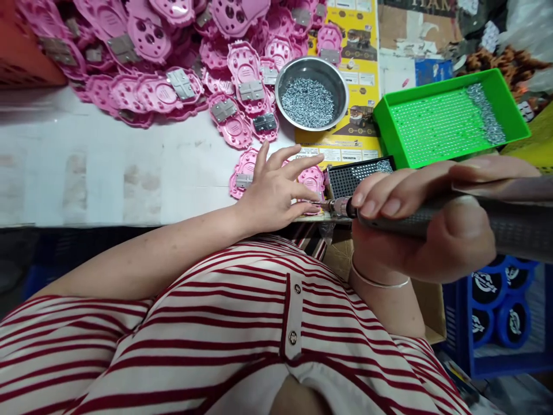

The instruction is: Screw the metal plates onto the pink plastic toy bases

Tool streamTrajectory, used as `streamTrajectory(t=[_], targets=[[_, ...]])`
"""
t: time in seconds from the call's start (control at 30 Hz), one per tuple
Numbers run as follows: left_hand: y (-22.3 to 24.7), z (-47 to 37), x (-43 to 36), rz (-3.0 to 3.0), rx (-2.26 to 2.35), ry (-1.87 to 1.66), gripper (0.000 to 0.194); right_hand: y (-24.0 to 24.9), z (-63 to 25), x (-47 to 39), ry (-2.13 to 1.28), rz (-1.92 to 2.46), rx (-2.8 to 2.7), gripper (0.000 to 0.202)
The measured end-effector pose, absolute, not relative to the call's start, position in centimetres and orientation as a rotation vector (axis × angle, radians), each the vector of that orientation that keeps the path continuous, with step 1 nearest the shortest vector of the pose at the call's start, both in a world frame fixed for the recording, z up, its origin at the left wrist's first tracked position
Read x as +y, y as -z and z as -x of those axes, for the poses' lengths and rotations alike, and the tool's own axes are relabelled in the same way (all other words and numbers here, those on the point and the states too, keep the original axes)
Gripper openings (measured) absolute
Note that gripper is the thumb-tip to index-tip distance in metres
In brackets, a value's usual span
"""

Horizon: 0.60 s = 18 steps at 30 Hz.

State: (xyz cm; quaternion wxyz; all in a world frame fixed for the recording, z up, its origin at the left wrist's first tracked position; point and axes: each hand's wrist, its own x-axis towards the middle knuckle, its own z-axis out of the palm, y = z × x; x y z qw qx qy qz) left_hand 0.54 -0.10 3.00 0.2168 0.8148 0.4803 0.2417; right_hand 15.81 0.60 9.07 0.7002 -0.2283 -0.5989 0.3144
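Left hand (276, 193)'s fanned over a pink moulded-plastic shell (311, 180) by the white-topped bench (190, 173)'s edge, can't tell if pinching; right hand (415, 248) grips a grey barrel-shaped screwdriver (518, 225). Shell's probably light, stiff, slickish: grab the rim.

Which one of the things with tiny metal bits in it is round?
The silver bowl, beside the pink parts. The green tray and black tray have straight sides and corners instead.

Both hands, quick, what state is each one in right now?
Left hand: fingers spread over a pink moulded plastic piece; whether thumb and forefinger pinch anything cannot be told.
Right hand: closed, holding a dark grey cylindrical screwdriver.
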Motion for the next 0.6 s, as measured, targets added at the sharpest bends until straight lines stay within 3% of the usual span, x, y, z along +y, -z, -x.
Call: streamTrajectory(t=[0.1,0.3,0.5,0.6], targets=[[-3.1,-0.6,-0.1,-2.154,1.306,-0.682,0.004,-9.3,-15.9,0.4,-0.809,0.47,-1.267,0.01],[-2.6,-0.7,0.0,-2.103,1.279,-0.702,0.011,-9.1,-15.8,0.6,-0.853,0.451,-1.216,0.01],[-2.3,-0.6,0.2,-2.2,1.393,-0.555,0.053,-7.2,-15.4,1.8,-0.684,0.427,-1.348,0.007],[-2.2,-0.6,0.3,-2.247,1.409,-0.472,0.039,-5.5,-15.6,1.9,-0.749,0.565,-1.317,0.011]])
